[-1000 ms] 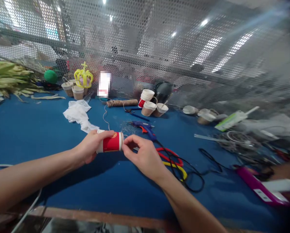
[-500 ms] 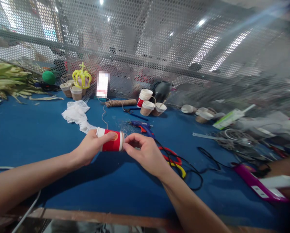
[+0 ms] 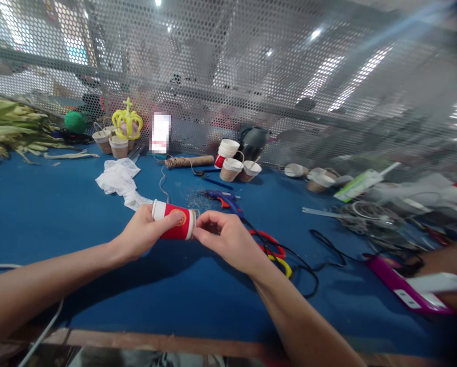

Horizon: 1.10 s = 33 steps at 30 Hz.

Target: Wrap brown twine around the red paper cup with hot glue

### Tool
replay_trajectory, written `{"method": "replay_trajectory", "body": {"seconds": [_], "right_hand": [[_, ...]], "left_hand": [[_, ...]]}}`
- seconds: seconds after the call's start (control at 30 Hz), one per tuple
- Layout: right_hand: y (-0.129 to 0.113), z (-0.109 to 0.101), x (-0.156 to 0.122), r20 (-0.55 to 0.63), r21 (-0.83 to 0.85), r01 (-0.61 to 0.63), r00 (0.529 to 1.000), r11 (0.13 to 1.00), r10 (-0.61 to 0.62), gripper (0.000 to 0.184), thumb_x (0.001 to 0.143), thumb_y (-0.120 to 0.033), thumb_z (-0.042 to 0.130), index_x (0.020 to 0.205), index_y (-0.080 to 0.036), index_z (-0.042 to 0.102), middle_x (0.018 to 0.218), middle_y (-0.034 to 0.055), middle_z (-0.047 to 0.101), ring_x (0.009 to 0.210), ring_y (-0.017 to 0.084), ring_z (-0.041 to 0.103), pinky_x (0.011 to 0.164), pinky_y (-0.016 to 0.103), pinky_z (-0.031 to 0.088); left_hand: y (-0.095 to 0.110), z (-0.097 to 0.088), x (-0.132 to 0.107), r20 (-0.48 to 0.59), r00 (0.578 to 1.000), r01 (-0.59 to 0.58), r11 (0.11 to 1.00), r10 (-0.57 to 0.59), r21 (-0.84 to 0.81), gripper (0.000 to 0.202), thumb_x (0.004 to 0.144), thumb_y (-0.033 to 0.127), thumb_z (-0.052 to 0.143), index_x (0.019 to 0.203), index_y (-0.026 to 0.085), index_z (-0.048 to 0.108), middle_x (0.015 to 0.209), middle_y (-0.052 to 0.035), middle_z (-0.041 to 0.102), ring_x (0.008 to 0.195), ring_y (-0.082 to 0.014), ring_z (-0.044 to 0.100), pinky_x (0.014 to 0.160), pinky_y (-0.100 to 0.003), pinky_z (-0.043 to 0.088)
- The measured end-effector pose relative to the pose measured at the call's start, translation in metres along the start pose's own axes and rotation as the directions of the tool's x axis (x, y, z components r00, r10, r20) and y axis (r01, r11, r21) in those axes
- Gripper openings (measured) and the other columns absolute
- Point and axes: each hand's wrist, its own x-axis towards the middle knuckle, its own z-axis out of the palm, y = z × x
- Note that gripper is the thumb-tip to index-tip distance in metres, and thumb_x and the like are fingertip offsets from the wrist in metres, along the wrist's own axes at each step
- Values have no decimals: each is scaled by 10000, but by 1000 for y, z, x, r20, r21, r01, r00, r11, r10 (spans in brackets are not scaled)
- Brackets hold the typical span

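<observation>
A red and white paper cup [image 3: 178,230] lies sideways above the blue table, with my left hand [image 3: 142,232] closed around it and the thumb across its round yellow emblem. At the cup's right end, my right hand [image 3: 226,237] has thumb and forefinger pinched together, touching the edge. A thin tan band of twine [image 3: 193,224] shows around that edge, by my right fingertips; its strand between the fingers is mostly hidden. Another length of twine [image 3: 163,181] runs down from a wound twine roll [image 3: 190,162] and passes out of sight behind the cup.
Behind my hands lies a blue glue gun [image 3: 222,197], its black cord trailing past red and yellow scissor handles [image 3: 280,262]. Twine-wrapped cups [image 3: 231,171] stand at the back. A white cloth [image 3: 117,176] is at left, a purple power strip [image 3: 404,288] at right.
The cup has turned slightly in my left hand, so more of the yellow emblem shows. My right fingers stay at its edge, shifted very little.
</observation>
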Motion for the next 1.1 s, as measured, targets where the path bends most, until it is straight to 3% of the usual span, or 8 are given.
{"method": "replay_trajectory", "body": {"seconds": [0.13, 0.27, 0.37, 0.47, 0.53, 0.63, 0.93, 1.1], "right_hand": [[0, -4, 1, 15, 137, -54, 999, 989, 52, 117, 718, -266, 567, 699, -154, 590, 658, 8, 618, 614, 113, 553, 601, 254, 432], [4, -5, 4, 43, 407, -132, 991, 904, 125, 166, 723, -313, 576, 672, -156, 566, 617, -2, 612, 568, 100, 564, 594, 258, 453], [6, -3, 5, 43, 482, -126, 992, 867, 120, 156, 714, -295, 594, 659, -154, 557, 594, -14, 603, 544, 85, 553, 577, 240, 443], [5, -2, 4, -35, 448, -49, 997, 893, 72, 161, 725, -290, 595, 645, -154, 559, 577, -22, 589, 550, 81, 538, 586, 235, 431], [3, -1, 2, -56, 409, -20, 997, 912, 47, 168, 737, -285, 588, 637, -153, 561, 567, -26, 579, 551, 79, 528, 592, 235, 425], [2, -1, 2, -27, 399, -20, 999, 917, 34, 173, 739, -297, 597, 655, -148, 567, 602, -28, 581, 573, 73, 524, 604, 226, 420], [21, -4, 17, -52, 607, -175, 965, 775, 258, 320, 758, -473, 552, 842, -165, 576, 707, -12, 562, 619, 87, 524, 532, 215, 398], [15, -5, 20, -96, 609, -69, 983, 790, 159, 272, 739, -363, 602, 929, -171, 632, 731, -17, 570, 563, 46, 449, 479, 175, 342]], "left_hand": [[3, 0, -2, 41, 999, -24, 999, 23, 33, 207, 682, 311, 649, 649, 106, 643, 564, -10, 627, 500, -86, 500, 470, -172, 402], [4, 0, -7, 127, 983, -145, 985, 133, 89, 168, 698, 288, 635, 700, 123, 668, 628, -19, 658, 534, -100, 536, 509, -183, 434], [8, -1, -7, 164, 976, -159, 983, 141, 96, 146, 693, 278, 651, 705, 136, 683, 630, -16, 664, 535, -101, 545, 506, -177, 426], [15, -4, -2, 224, 974, 33, 999, -23, -37, 166, 640, 271, 704, 724, 130, 692, 649, -36, 683, 562, -117, 578, 541, -190, 444], [19, -6, 2, 299, 942, 212, 963, -155, -167, 221, 629, 306, 711, 742, 118, 694, 678, -67, 696, 616, -141, 613, 591, -211, 466], [20, -9, 6, 299, 928, 298, 927, -224, -229, 210, 636, 290, 712, 733, 104, 694, 672, -76, 698, 609, -137, 622, 610, -214, 474], [14, -12, 7, 295, 955, 21, 999, -30, 34, 180, 636, 194, 700, 810, 148, 704, 783, -29, 712, 693, -126, 610, 676, -206, 454], [12, -10, 4, 339, 939, -7, 985, -53, 175, 153, 650, 249, 684, 746, 130, 688, 629, 0, 657, 537, -95, 525, 521, -182, 386]]}}
